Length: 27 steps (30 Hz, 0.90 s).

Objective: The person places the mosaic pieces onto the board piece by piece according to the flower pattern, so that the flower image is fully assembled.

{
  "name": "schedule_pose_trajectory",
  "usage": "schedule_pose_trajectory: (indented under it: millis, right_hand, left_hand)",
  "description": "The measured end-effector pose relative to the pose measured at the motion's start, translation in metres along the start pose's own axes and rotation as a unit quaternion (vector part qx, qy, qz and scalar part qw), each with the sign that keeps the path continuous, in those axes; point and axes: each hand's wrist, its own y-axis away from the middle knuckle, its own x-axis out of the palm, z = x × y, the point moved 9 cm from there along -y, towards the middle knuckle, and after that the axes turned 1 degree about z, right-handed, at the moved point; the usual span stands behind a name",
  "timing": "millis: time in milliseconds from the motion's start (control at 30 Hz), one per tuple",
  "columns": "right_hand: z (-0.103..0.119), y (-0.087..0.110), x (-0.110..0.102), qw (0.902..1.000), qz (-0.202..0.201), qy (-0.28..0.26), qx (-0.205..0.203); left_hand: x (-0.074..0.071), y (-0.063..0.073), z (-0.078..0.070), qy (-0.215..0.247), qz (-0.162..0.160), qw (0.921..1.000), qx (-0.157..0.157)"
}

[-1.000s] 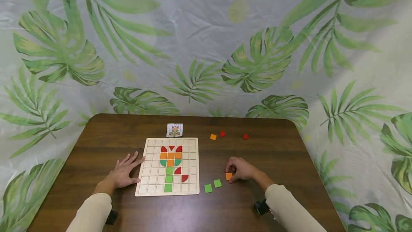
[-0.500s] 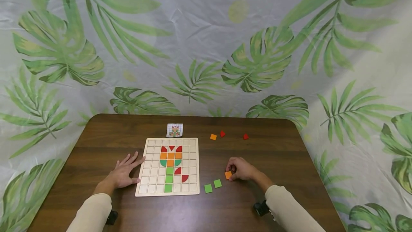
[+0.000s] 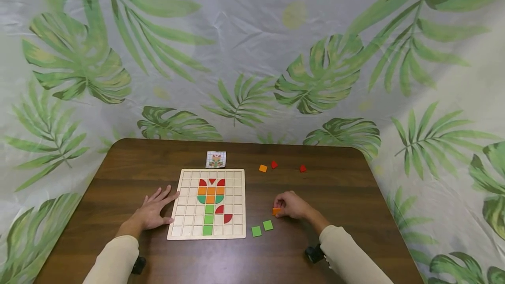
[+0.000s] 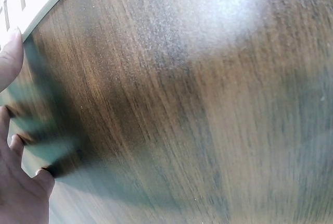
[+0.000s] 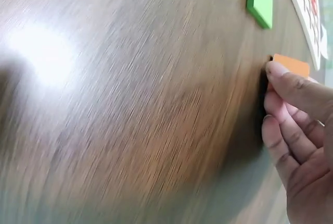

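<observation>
Between thumb and fingertips my right hand (image 3: 293, 205) pinches an orange square tile (image 3: 276, 211), tilted up at the table to the right of the board. In the right wrist view the thumb lies over one face of the orange tile (image 5: 292, 65). My left hand (image 3: 153, 212) rests with spread fingers at the left edge of the wooden grid board (image 3: 185, 209), thumb and a finger touching its rim. On the board lies a tulip figure of red, orange, teal and green pieces, with a red quarter-round (image 3: 228, 218) lower right. Two green square tiles (image 3: 256, 231) lie right of the board.
Behind the board lies a small pattern card (image 3: 215, 160) with a printed flower. An orange tile (image 3: 263, 168) and two red pieces (image 3: 303, 168) lie toward the table's far side. A leaf-printed cloth (image 3: 252, 56) hangs behind the brown table (image 3: 335, 179).
My right hand has lifted the orange tile's edge and shifted slightly left with it, toward the board; the tile now stands tilted. My left hand keeps its place. The head view has shifted a little.
</observation>
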Motion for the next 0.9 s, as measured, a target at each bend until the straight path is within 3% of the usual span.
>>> schedule_pose_trajectory:
  millis: [367, 633, 900]
  right_hand:
    - [0.048, -0.038, 0.019, 0.9988, -0.003, -0.022, -0.042]
    - [0.088, -0.067, 0.040, 0.9962, 0.026, -0.061, -0.057]
    - [0.104, -0.082, 0.060, 0.9947, 0.029, -0.079, -0.059]
  left_hand:
    - [0.001, -0.001, 0.004, 0.000, 0.004, 1.0000, -0.007]
    - [0.001, 0.000, 0.004, 0.003, 0.009, 0.9999, -0.011]
    - [0.002, -0.002, 0.004, 0.001, 0.009, 0.9999, -0.009]
